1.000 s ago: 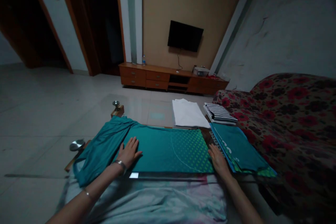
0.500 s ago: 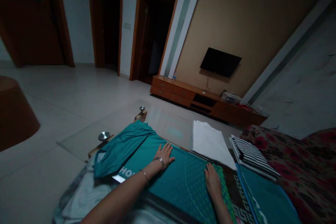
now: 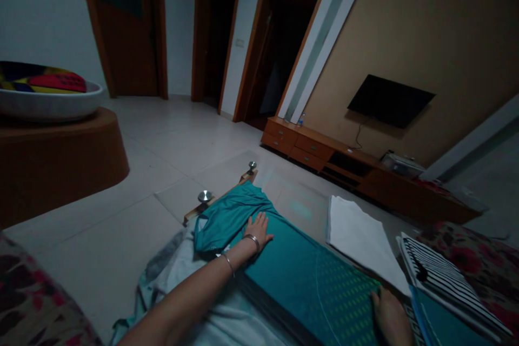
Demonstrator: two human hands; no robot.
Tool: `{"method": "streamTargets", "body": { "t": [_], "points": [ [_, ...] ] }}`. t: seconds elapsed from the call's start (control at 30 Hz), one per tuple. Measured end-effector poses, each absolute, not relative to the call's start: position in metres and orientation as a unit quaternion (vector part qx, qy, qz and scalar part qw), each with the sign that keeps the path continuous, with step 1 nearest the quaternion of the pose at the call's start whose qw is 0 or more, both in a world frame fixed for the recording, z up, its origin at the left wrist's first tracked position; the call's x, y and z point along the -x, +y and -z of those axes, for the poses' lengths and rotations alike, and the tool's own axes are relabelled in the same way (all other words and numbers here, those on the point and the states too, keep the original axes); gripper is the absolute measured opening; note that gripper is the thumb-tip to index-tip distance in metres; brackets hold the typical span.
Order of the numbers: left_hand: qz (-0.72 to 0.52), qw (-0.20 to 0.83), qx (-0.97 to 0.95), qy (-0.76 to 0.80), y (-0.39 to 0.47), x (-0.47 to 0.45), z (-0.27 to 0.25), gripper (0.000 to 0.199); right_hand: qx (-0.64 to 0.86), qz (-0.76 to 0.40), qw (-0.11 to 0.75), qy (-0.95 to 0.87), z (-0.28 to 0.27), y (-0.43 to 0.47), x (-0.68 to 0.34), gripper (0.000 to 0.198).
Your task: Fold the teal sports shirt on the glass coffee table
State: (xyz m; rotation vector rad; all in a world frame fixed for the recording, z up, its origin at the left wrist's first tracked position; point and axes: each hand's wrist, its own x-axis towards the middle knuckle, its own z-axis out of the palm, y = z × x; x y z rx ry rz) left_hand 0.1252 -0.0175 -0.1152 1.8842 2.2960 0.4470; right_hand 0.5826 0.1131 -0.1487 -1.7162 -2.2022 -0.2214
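A teal shirt (image 3: 292, 265) with a yellow-green dotted pattern at its right end lies spread over the glass table. My left hand (image 3: 258, 231), bracelets at the wrist, rests flat with fingers spread on its left part, beside a bunched section of the cloth. At the right end, my right hand (image 3: 391, 318) has its fingers curled around the shirt's patterned edge corner. Under and in front of the shirt lies pale, rumpled clothing (image 3: 174, 270).
To the right are a folded white cloth (image 3: 363, 240), a black-and-white striped garment (image 3: 446, 273) and a teal-blue folded item (image 3: 440, 316). Metal table knobs (image 3: 205, 195) stand at the left. A white basin (image 3: 48, 102) sits on a brown stand; a floral sofa (image 3: 458, 251) is at right.
The view has swung left, bringing the basin in. My right hand has gone from lying flat on the shirt to gripping its right edge. My left hand has stayed flat on the cloth.
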Motion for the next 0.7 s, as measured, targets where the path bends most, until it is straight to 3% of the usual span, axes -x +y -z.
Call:
{"method": "streamTargets", "body": {
  "t": [0.13, 0.33, 0.43, 0.63, 0.7],
  "points": [
    [-0.143, 0.089, -0.655, 0.737, -0.044, -0.145, 0.114, 0.069, 0.529, 0.093, 0.157, -0.829, 0.097, 0.121, -0.471, 0.045],
    [-0.146, 0.107, -0.676, 0.715, -0.089, -0.151, 0.107, 0.065, 0.253, -0.080, 0.127, -0.956, 0.047, 0.100, -0.219, 0.032],
    [-0.155, 0.101, -0.655, 0.733, -0.106, -0.143, 0.107, 0.062, 0.127, -0.116, 0.074, -0.982, 0.045, 0.080, -0.121, 0.037],
    [-0.189, 0.115, -0.660, 0.718, -0.126, -0.135, 0.113, 0.057, 0.008, -0.074, -0.005, -0.997, 0.045, 0.057, -0.025, 0.036],
    [-0.232, 0.138, -0.655, 0.705, -0.132, -0.135, 0.106, 0.046, 0.004, -0.052, -0.031, -0.998, 0.042, 0.056, -0.016, 0.034]
  ]
}}
